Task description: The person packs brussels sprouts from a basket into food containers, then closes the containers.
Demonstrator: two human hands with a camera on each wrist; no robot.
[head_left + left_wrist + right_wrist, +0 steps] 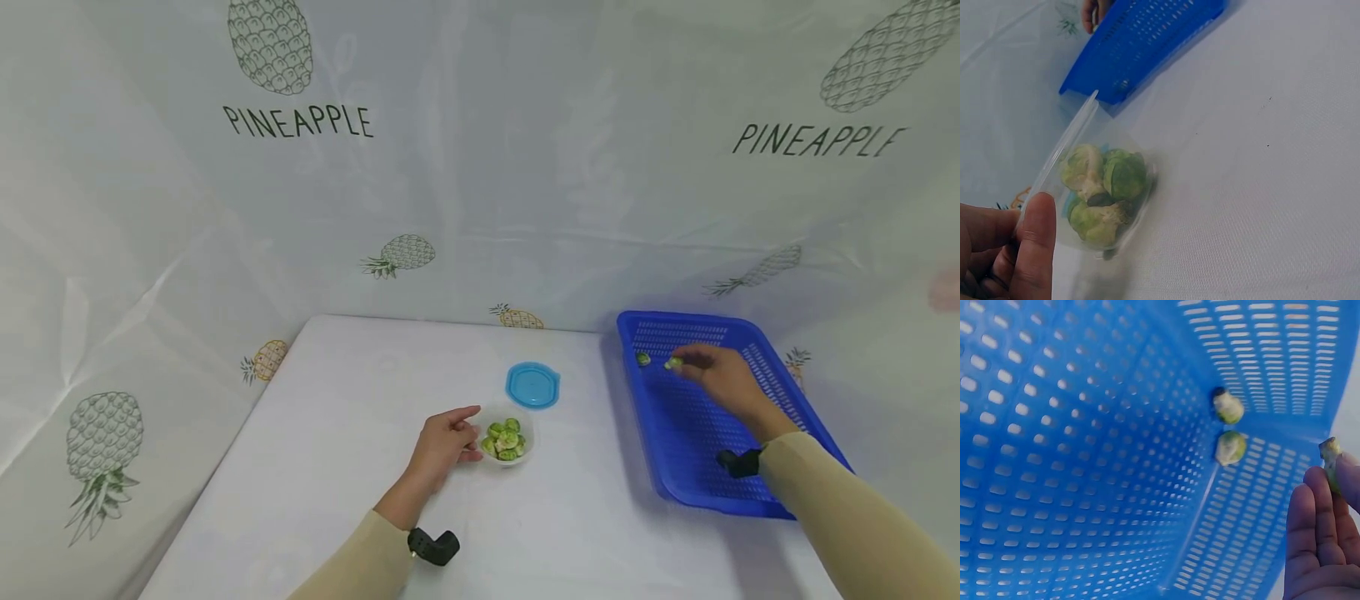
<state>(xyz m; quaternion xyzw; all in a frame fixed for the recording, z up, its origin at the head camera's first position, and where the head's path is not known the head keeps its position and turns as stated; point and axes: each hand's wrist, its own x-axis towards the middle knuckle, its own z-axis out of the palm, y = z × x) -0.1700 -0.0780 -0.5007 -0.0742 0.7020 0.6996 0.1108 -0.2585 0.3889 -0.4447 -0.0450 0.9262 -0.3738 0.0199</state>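
Note:
Between its thumb and fingers my right hand (722,379) pinches a Brussels sprout (1332,464), over the blue basket (678,497). Two more Brussels sprouts lie in the basket's corner, one sprout (1229,407) near the side wall and another sprout (1230,448) close beside it. My left hand (442,442) grips the rim of a small clear plastic container (1054,153) at its left side, thumb against the wall. Inside the container sit several Brussels sprouts (507,439), seen through its wall in the left wrist view.
A light-blue lid (533,385) lies flat on the white table (360,383), just behind the container. Behind the table hangs a white pineapple-print sheet (517,192). The basket's raised, slotted walls stand at the table's right side.

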